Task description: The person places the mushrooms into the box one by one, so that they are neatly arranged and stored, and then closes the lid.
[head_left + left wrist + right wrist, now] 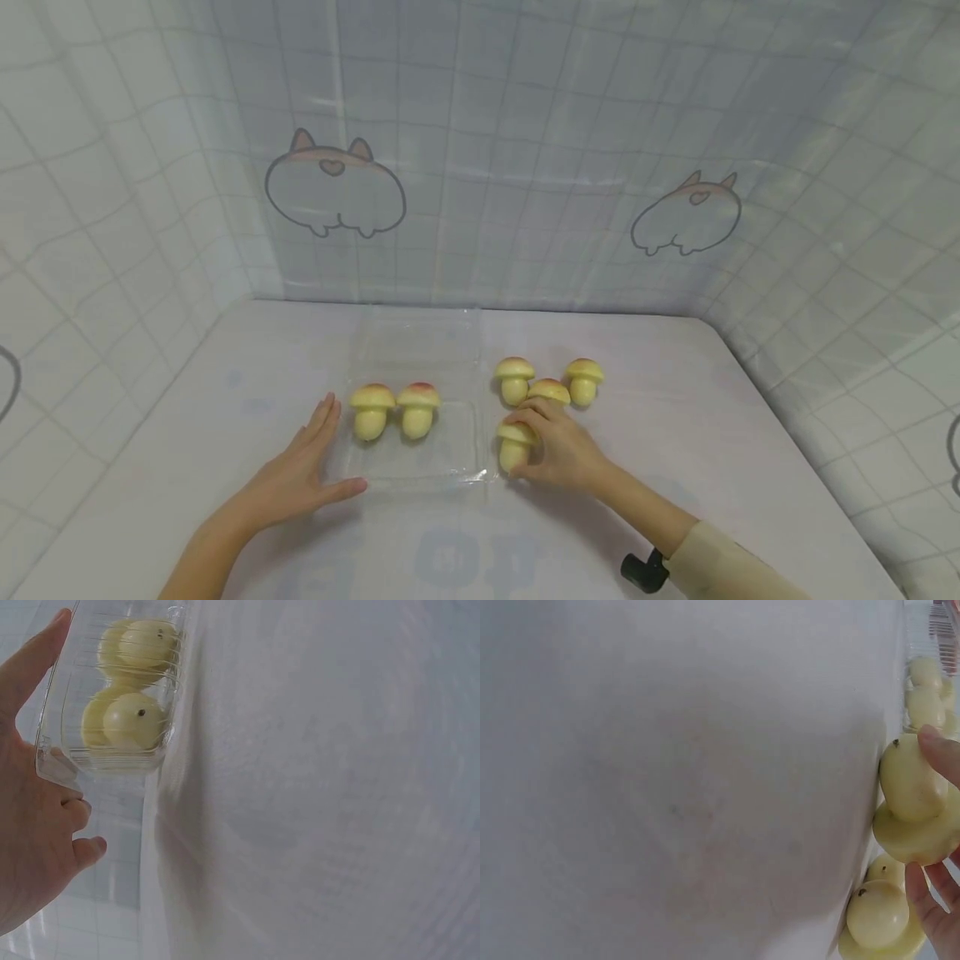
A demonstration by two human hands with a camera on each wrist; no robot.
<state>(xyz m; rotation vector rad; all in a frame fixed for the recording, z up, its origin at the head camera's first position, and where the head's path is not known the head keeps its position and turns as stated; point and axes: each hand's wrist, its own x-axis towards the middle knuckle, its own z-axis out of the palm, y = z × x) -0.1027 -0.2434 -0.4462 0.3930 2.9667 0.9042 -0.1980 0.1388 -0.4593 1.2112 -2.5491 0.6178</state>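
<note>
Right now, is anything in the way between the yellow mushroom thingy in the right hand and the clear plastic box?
Only the right rim of the clear plastic box, just left of the yellow mushroom-shaped piece in the right hand; nothing else visible stands between them.

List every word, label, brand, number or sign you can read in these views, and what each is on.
No text reads with certainty.
Pale blue letter-like marks on the white tablecloth: too faint to read.
Clear container and mushroom-shaped pieces: no legible text.
Grid-patterned backdrop: animal outline drawings, no legible words.
</note>
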